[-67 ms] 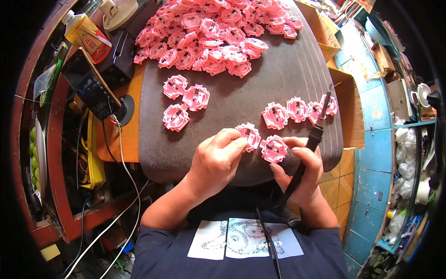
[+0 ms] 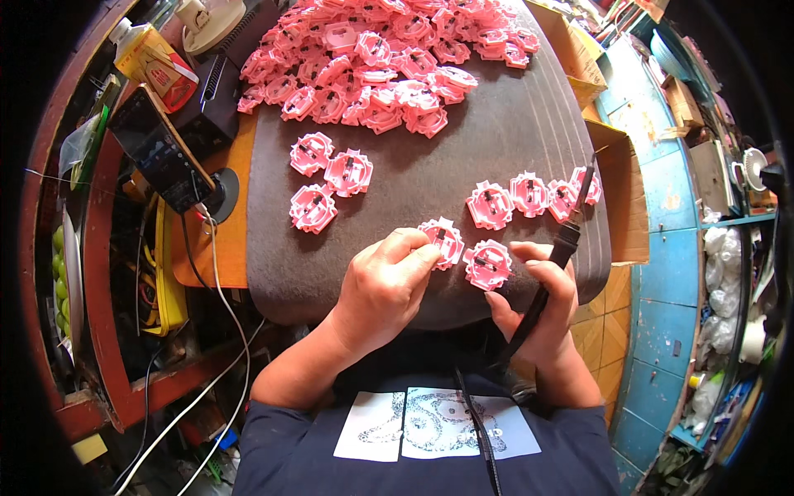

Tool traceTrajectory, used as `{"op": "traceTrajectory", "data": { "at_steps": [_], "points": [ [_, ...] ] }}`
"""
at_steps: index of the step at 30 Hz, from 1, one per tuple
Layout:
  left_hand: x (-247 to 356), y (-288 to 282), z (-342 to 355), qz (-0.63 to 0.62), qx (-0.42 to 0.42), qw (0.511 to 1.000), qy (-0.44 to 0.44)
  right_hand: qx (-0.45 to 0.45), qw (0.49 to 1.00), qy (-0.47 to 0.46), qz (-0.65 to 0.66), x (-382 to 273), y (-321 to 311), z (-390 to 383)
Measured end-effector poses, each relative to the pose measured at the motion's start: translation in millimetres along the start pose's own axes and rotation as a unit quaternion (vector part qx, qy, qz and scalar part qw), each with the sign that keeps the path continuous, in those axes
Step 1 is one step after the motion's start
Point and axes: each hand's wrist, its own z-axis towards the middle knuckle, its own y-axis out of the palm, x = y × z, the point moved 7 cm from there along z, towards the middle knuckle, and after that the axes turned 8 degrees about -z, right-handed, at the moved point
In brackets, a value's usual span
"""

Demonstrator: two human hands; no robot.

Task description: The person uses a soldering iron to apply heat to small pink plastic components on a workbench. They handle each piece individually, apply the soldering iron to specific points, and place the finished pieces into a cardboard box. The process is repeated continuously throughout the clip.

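My left hand (image 2: pixel 382 289) pinches a round pink plastic part (image 2: pixel 443 244) with black bits inside, between thumb and forefinger at the mat's near side. Another pink part (image 2: pixel 488 264) lies on the mat just to its right. My right hand (image 2: pixel 542 302) is beside that second part; thumb and forefinger are spread apart, not touching it. Across the same hand runs a slim black pen-shaped tool (image 2: pixel 564 245) with a thin tip pointing up and away, held by the fingers. Its exact kind is hard to make out.
A big heap of pink parts (image 2: pixel 372 62) covers the far mat (image 2: pixel 413 178). Three parts (image 2: pixel 347 174) sit at left, several (image 2: pixel 528 194) in a row at right. A phone on a stand (image 2: pixel 153 149), a cable (image 2: pixel 227 306) and a cardboard box (image 2: pixel 620 194) flank the mat.
My right thumb and forefinger have opened slightly away from the second pink part. The black tool's tip has shifted a little to the right. My left hand has stayed put.
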Motion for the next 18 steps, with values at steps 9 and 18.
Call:
{"op": "traceTrajectory", "data": {
  "at_steps": [9,18],
  "points": [
    [-7.3,10.2,25.3,0.039,0.025,0.999,0.007,0.008,0.999,0.033,0.013,13.2,4.0,-22.5],
    [33.0,31.4,0.0,0.009,-0.056,0.996,0.064,0.019,1.0,0.012,0.008,8.0,6.5,-23.0]
  ]
}}
